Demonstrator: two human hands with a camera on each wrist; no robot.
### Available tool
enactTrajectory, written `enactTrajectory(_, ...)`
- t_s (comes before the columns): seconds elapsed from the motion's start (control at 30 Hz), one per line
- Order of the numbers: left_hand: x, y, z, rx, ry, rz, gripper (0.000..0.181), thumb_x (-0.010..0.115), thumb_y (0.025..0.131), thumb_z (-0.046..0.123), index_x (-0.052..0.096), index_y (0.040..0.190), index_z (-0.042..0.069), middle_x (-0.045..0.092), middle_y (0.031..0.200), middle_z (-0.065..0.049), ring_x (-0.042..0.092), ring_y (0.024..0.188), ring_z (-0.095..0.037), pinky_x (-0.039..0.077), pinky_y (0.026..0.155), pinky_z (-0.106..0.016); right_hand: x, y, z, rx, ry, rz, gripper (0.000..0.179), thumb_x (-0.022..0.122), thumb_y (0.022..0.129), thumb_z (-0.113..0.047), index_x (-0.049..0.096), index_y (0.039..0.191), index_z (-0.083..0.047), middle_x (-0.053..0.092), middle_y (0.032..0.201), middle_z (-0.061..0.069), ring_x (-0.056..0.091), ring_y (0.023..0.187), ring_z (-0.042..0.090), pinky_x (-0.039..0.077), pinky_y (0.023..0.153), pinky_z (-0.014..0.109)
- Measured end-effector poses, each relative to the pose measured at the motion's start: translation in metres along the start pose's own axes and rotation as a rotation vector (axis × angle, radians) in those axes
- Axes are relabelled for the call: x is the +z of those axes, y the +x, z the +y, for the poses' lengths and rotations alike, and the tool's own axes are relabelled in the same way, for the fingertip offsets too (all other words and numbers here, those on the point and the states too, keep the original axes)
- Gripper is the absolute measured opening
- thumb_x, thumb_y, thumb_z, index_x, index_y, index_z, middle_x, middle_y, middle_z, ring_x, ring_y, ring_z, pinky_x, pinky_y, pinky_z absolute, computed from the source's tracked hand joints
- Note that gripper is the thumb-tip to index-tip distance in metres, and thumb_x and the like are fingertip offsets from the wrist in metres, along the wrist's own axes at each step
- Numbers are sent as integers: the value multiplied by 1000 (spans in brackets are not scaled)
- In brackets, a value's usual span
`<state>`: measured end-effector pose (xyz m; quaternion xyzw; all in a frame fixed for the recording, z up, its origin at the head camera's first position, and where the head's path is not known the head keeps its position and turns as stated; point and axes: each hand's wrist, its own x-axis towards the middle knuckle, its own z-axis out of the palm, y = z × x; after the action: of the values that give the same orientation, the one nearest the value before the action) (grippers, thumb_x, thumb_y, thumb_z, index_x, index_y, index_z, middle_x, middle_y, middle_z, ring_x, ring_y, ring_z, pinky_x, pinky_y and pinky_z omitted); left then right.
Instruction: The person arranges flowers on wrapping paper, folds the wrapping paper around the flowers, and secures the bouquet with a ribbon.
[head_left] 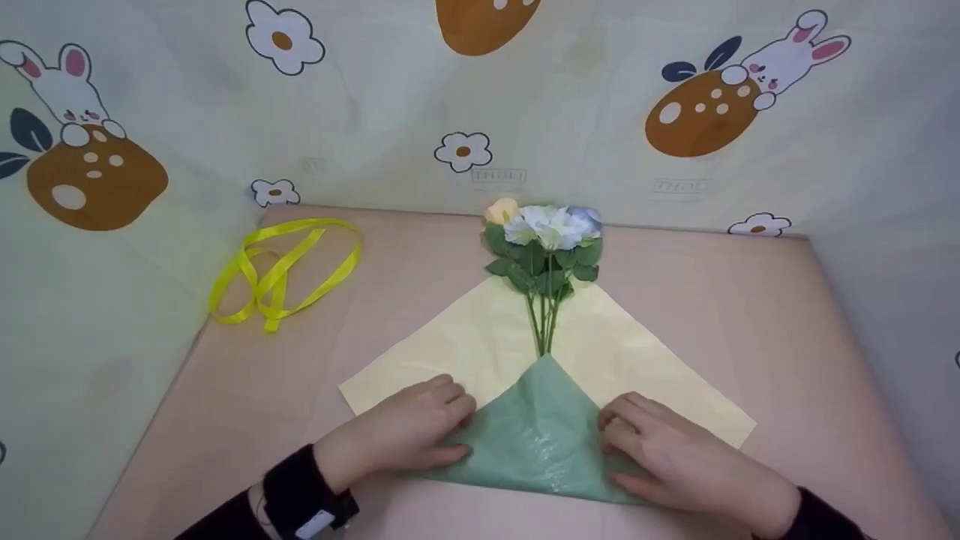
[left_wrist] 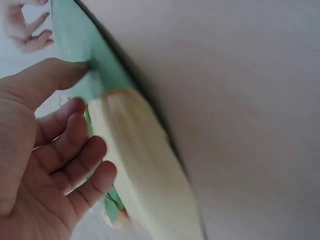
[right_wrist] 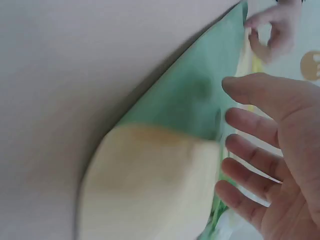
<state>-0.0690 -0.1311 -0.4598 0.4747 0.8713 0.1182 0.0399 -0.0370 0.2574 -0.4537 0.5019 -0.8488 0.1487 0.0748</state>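
Two dark sleeves (head_left: 821,517) are coming in from the bottom, nearest the camera. From them, two bare hands are flanking one green paper triangle (head_left: 540,435). The left hand (head_left: 409,424) is keeping its fingers loosely bent, its thumb touching the green, gripping nothing. The right hand (head_left: 675,450) is holding its fingers apart and gently curved, also gripping nothing; whether its thumb is touching is unclear.

One cream sheet (head_left: 442,341) is spreading out behind the triangle. One bouquet (head_left: 551,229) is lying mid-table, its several stems running under the green tip, at least three blossoms showing: peach, white and bluish. One yellow ribbon (head_left: 345,270) is looping at the far left.

All this is resting on a pinkish-beige tabletop (head_left: 750,322). Beyond, a pale patterned backdrop (head_left: 390,97) is showing two rabbits and three brown fruits.
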Motion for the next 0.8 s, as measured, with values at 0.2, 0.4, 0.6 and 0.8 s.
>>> enactTrajectory(0.2,8,27,18,141,151,6,46,75,103,45,67,134,11,62,134,-3,60,127,-19,53,102,-35,11,28,-10,-41,6,-106,57,95,86,-37,71,135,-18,56,152,7,56,138,25,55,109,42)
enactTrajectory(0.4,20,35,28,140,237,-91,78,65,107,56,48,161,3,45,168,-12,47,153,-25,45,120,-39,26,33,-5,51,94,-219,96,89,87,-55,48,164,-14,33,176,14,38,159,36,50,114,57)
enactTrajectory(0.6,24,37,36,103,315,-162,87,57,109,61,40,166,-2,31,176,-22,32,163,-31,35,128,-42,33,32,2,61,125,-226,100,75,92,-67,39,170,-16,23,180,15,29,163,39,48,114,62)
enactTrajectory(0.8,23,41,39,43,271,-251,92,48,111,65,31,168,-5,24,177,-24,21,167,-32,26,132,-41,37,33,4,58,48,-255,112,68,93,-74,34,169,2,24,178,23,31,161,42,46,118,55)
